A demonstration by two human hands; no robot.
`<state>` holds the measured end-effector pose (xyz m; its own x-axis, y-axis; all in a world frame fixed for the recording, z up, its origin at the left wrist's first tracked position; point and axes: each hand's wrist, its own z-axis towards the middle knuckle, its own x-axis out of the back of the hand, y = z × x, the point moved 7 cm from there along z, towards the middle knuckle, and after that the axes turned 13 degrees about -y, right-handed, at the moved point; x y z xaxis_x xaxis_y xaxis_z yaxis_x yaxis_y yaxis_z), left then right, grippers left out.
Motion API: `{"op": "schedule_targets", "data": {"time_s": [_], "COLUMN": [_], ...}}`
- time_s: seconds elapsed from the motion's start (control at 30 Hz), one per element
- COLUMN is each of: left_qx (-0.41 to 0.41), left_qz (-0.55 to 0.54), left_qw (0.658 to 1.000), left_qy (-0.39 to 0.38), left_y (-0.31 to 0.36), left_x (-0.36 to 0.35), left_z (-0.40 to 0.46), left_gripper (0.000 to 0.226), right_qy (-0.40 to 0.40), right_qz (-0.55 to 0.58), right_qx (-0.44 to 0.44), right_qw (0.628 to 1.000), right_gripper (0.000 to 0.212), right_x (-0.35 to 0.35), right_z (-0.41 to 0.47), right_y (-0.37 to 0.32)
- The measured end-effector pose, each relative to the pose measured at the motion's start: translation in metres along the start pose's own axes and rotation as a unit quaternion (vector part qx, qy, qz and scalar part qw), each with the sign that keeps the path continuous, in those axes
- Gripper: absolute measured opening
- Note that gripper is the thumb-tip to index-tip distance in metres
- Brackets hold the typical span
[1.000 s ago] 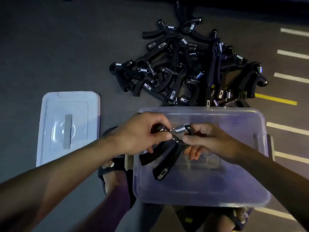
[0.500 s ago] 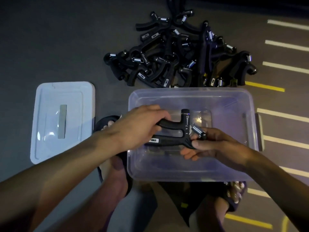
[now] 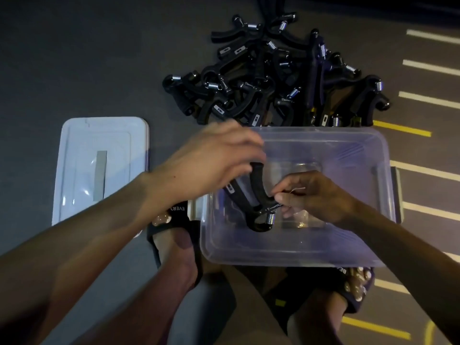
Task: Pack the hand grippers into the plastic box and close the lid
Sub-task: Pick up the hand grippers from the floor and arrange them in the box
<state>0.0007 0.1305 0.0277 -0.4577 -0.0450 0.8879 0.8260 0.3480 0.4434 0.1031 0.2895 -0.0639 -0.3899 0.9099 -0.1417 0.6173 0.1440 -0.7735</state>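
A clear plastic box (image 3: 373,155) stands on the dark floor in front of me. One black hand gripper (image 3: 256,192) lies inside near its left wall, handles pointing away from me and the silver spring toward me. My right hand (image 3: 316,195) pinches the gripper's spring end low in the box. My left hand (image 3: 211,160) is blurred above the box's left rim, fingers loosely spread just over the handle tips; no grip shows. The lid (image 3: 82,145) lies flat on the floor to the left of the box.
A pile of several black hand grippers (image 3: 273,78) lies on the floor just beyond the box's far edge. My sandalled feet (image 3: 174,235) sit at the box's near side. White and yellow painted lines (image 3: 428,68) run along the right.
The gripper has turned and gone lower into the box, spring end now toward me. My left hand has let go of the handles and lifted up and away; the right hand keeps its pinch.
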Motion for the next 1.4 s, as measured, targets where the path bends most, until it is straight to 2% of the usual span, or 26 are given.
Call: {"op": "schedule_targets", "data": {"time_s": [0.07, 0.1, 0.17, 0.23, 0.3, 0.37, 0.43, 0.5, 0.57, 0.6, 0.67, 0.7, 0.8, 0.9, 0.97, 1.03, 1.1, 1.17, 1.23, 1.3, 1.4], "left_qx": [0.099, 0.158, 0.254, 0.296, 0.295, 0.275, 0.263, 0.259, 0.252, 0.248, 0.245, 0.245, 0.259, 0.265, 0.265, 0.258, 0.257, 0.256, 0.253, 0.254, 0.260], "left_qz": [-0.049, -0.077, -0.140, -0.200, -0.229, -0.224, -0.215, -0.210, -0.206, -0.206, -0.214, -0.224, -0.260, -0.259, -0.256, -0.249, -0.242, -0.239, -0.240, -0.248, -0.253], "left_qw": [0.987, 0.974, 0.949, 0.931, 0.925, 0.931, 0.936, 0.938, 0.941, 0.942, 0.941, 0.938, 0.927, 0.926, 0.927, 0.931, 0.933, 0.935, 0.936, 0.933, 0.929], "left_qy": [0.117, 0.142, 0.120, 0.078, 0.065, 0.084, 0.097, 0.095, 0.091, 0.091, 0.095, 0.096, 0.075, 0.068, 0.071, 0.071, 0.067, 0.061, 0.053, 0.057, 0.073], "left_y": [-0.024, -0.036, -0.056, -0.065, -0.065, -0.064, -0.066, -0.069, -0.070, -0.070, -0.069, -0.068, -0.065, -0.063, -0.065, -0.068, -0.073, -0.075, -0.071, -0.068, -0.068], "left_x": [0.016, 0.016, 0.002, -0.016, -0.026, -0.025, -0.022, -0.020, -0.020, -0.019, -0.018, -0.017, -0.022, -0.026, -0.027, -0.024, -0.020, -0.018, -0.019, -0.022, -0.025], "left_z": [-0.017, -0.026, -0.038, -0.042, -0.039, -0.033, -0.029, -0.026, -0.023, -0.022, -0.022, -0.022, -0.018, -0.013, -0.013, -0.014, -0.016, -0.017, -0.017, -0.018, -0.020], "left_gripper": [0.031, 0.036, 0.049, 0.050, 0.039, 0.031, 0.028, 0.027, 0.027, 0.027, 0.028, 0.028, 0.030, 0.028, 0.028, 0.028, 0.029, 0.031, 0.032, 0.033, 0.035], "right_qy": [0.035, 0.049, 0.075, 0.088, 0.075, 0.059, 0.059, 0.056, 0.041, 0.039, 0.054, 0.048, 0.010, -0.008, -0.035, -0.026, 0.002, 0.047, 0.130, 0.199, 0.268], "right_qz": [-0.006, -0.011, -0.012, 0.009, 0.074, 0.135, 0.129, 0.053, -0.111, -0.218, -0.402, -0.458, -0.516, -0.530, -0.502, -0.437, -0.303, -0.192, -0.182, -0.213, -0.328], "right_qx": [-0.026, -0.037, -0.041, -0.037, -0.054, -0.084, -0.118, -0.127, -0.106, -0.080, 0.002, 0.033, 0.028, -0.009, -0.031, 0.044, 0.115, 0.155, 0.141, 0.072, -0.031], "right_qw": [0.999, 0.998, 0.996, 0.995, 0.993, 0.985, 0.983, 0.989, 0.987, 0.972, 0.914, 0.887, 0.856, 0.848, 0.864, 0.898, 0.946, 0.968, 0.965, 0.954, 0.905], "right_gripper": [0.010, 0.008, 0.007, 0.009, 0.010, 0.011, 0.016, 0.018, 0.011, 0.008, 0.009, 0.011, 0.020, 0.025, 0.023, 0.017, 0.013, 0.012, 0.010, 0.010, 0.009], "right_x": [0.004, 0.005, 0.004, -0.001, -0.012, -0.024, -0.028, -0.026, -0.024, -0.025, -0.030, -0.035, -0.041, -0.034, -0.026, -0.018, -0.001, 0.031, 0.074, 0.114, 0.156], "right_z": [0.010, 0.017, 0.029, 0.042, 0.054, 0.062, 0.066, 0.069, 0.071, 0.071, 0.067, 0.064, 0.064, 0.072, 0.069, 0.054, 0.031, 0.020, 0.025, 0.041, 0.064], "right_y": [0.016, 0.025, 0.036, 0.045, 0.052, 0.062, 0.069, 0.067, 0.055, 0.044, 0.024, 0.019, 0.022, 0.024, 0.003, -0.045, -0.099, -0.131, -0.139, -0.125, -0.091]}}
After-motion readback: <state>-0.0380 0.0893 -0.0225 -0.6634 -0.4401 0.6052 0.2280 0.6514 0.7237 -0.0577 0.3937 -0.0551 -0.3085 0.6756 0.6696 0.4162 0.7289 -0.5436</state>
